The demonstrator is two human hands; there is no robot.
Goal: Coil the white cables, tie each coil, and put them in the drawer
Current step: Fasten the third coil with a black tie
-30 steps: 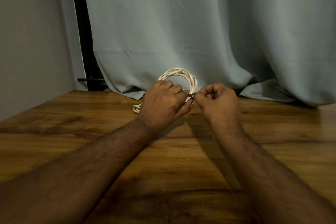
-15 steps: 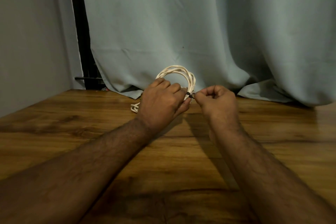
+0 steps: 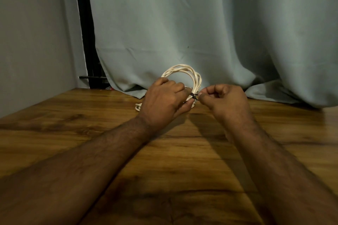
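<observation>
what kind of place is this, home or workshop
Probably a room in a home, not a workshop: a wood-grain table stands against a long grey curtain beside a plain wall. No tools in view, only the white cable coil being tied.

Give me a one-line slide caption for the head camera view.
Left hand holds a white cable coil upright on the wooden table while the right hand pinches a dark tie.
</observation>
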